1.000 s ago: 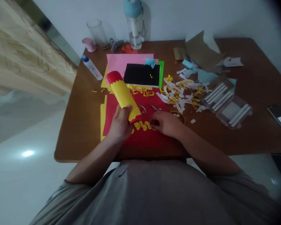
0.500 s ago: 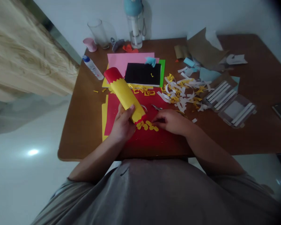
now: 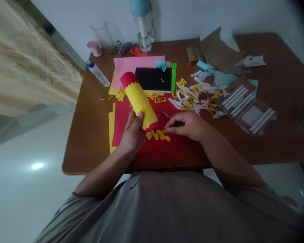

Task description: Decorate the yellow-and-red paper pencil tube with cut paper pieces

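Observation:
My left hand (image 3: 134,133) is closed around the lower end of a paper tube (image 3: 140,101), yellow along its length with a red top and a red lower edge. The tube leans up and to the left, and its yellow covering has a jagged upper border. Small rounded yellow paper pieces (image 3: 156,136) lie in a cluster below it on a red sheet (image 3: 167,153). Thumb and index finger of my right hand (image 3: 186,125) pinch at the cluster's upper right, touching a small yellow piece (image 3: 164,131). Scissors (image 3: 166,115) lie just behind that hand, partly hidden.
White and yellow paper scraps (image 3: 192,96) are heaped right of centre, beside an open clear case (image 3: 254,116). Behind the tube lie a black sheet (image 3: 152,79) and pink paper (image 3: 142,60). A glue bottle (image 3: 98,74), glass (image 3: 103,37) and water bottle (image 3: 143,30) stand or lie further back.
The tube has turned a little more upright, its red top shifting right. My right hand has tilted and its fingertips have risen slightly at the yellow pieces. The whole view has shifted a little.

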A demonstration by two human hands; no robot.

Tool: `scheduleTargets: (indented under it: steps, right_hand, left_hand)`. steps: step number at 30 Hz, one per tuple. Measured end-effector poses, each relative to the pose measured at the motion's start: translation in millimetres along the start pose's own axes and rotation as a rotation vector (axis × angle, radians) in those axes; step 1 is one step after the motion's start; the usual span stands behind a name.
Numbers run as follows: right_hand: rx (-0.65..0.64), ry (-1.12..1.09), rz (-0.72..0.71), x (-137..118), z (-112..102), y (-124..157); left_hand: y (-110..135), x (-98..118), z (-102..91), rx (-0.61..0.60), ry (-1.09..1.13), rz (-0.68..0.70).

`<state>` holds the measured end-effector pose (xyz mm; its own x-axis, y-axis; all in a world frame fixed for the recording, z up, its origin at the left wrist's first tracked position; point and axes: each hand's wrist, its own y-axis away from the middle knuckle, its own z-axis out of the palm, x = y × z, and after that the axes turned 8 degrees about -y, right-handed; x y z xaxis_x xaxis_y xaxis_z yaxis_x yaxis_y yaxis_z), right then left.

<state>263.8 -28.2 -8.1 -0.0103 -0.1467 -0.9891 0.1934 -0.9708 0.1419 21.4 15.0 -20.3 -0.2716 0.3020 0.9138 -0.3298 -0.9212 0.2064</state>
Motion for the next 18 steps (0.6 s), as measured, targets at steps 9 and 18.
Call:
scheduleTargets:
  steps: [9,18]
  right_hand:
    - [-0.018,-0.156,0.063,2,-3,0]
    - [0.048,-0.277,0.042,-5,1,1]
  left_hand:
    - [1,-2,-1.2,0.085,-0.078,0.05]
    - [-2,-10,-6.8,0.035,-0.07,0.055]
